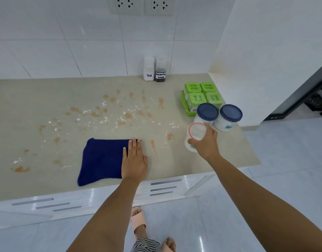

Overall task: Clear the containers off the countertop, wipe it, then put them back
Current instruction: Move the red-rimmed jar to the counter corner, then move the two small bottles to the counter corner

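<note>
**Jar in hand beside crowded counter corner**

Head view: I am gripping the red-rimmed jar [195, 136] in my right hand [205, 142], fingers curled round its side, near the right end of the countertop [47, 99], just before two blue-lidded jars [207, 111]. My left hand [134, 160] is lying flat, fingers straight, on the blue cloth [102, 160]. Bumping those jars could be tipping one floorward. The jar is looking clear, with white contents low inside.
</note>
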Available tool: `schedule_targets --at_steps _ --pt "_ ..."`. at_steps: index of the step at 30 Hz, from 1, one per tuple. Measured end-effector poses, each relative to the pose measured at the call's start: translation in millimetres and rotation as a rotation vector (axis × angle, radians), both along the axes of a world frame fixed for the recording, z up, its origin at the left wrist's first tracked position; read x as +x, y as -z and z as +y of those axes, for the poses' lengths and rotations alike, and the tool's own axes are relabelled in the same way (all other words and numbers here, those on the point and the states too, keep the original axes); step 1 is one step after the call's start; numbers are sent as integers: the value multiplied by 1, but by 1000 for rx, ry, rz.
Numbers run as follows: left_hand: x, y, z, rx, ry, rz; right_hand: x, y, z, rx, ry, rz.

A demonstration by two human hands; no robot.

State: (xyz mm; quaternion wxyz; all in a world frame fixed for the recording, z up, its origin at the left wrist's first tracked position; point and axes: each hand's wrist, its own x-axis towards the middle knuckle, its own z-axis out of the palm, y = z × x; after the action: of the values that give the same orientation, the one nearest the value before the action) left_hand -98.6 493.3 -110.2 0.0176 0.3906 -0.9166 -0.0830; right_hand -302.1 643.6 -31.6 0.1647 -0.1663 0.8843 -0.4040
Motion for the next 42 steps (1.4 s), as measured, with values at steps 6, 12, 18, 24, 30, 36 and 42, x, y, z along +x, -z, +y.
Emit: schedule_targets --at_steps 6,12,18,24,30,36,42 --pt "1 1 0 -16 5 -18 -9 -1 7 26 -30 -5" --pt "0 1 -1 -6 7 -38 -16 -7 11 173 -24 99" --pt "-5 -7 -2 9 17 -90 -15 -10 9 374 -117 244" --pt "-34 -37 -23 1 104 -46 -14 -22 -15 417 -198 331" --pt "-76 -82 -62 -31 141 40 -28 -43 -58 430 -262 340" --pt "-107 -127 -121 -44 157 26 -47 -62 -128 409 -305 359" --pt "-138 -151 -181 -72 169 -11 -70 -79 -198 399 -338 410"
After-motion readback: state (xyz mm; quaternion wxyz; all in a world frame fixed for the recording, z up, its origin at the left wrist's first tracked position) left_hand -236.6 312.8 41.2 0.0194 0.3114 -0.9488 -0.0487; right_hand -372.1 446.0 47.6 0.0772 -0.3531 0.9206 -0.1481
